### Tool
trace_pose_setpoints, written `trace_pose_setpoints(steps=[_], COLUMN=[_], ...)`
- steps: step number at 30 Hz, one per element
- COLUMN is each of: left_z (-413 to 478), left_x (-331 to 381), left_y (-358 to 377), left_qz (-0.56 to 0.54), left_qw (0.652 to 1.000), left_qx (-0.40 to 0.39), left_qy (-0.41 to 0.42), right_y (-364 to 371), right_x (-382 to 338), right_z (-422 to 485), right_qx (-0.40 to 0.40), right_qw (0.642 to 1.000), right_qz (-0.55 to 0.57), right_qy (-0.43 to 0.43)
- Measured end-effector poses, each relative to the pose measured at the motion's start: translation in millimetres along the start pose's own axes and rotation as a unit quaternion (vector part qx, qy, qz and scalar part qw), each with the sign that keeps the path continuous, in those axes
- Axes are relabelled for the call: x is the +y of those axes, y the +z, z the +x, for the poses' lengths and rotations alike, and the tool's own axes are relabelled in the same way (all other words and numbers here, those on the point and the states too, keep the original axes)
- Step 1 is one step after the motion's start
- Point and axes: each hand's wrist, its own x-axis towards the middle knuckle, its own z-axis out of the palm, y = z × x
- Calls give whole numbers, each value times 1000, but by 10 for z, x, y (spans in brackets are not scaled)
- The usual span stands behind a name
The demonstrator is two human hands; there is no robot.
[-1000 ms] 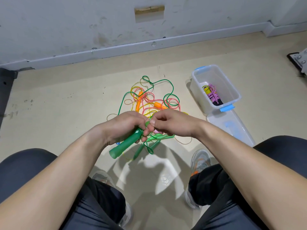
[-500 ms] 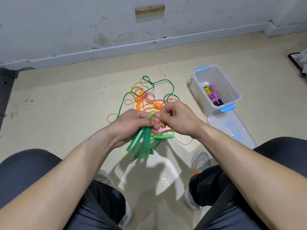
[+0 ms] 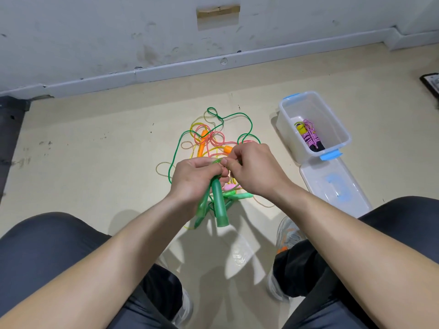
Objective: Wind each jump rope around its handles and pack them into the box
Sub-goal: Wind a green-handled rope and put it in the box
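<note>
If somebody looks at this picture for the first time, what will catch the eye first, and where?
In the centre, the left hand grips two green handles while the right hand pinches the green rope at their top. Behind the hands a bright tangle of ropes lies on the floor. To the right stands an open box with one wound rope inside.

Nothing legible anywhere. On the floor (image 3: 118,162), nearer the person than the box (image 3: 332,122) and to its left, sits a faint pale mark (image 3: 238,258) — too blurred to read. The lid (image 3: 332,186) beside the box shows blue patches — no words.
</note>
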Motion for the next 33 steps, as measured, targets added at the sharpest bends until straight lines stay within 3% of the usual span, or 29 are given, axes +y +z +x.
trace_pose_setpoints(steps=[3,7,14,22,25,29,33], left_z=[54,74,90,85,74,85,108], left_x=[19,32,67,69,43,24,10], left_y=[-30,-43,-54,-53,-39,-53,-70], left_qz=[-9,24,113,108,88,48,30], left_qw=[999,999,992,988,992,995,995], left_qx=[28,-8,-40,-94,-72,-77,-83], left_qy=[28,21,36,52,58,37,38], right_y=[4,-49,-44,-84,-108,-159,-194], right_x=[2,45,91,145,157,148,136], right_z=[15,28,0,2,10,23,37], right_qx=[3,-9,-66,-95,-97,-95,-82], right_qw=[1000,998,957,927,941,981,993], right_qz=[-19,26,261,346,313,168,82], right_qy=[9,55,109,105,84,29,-8])
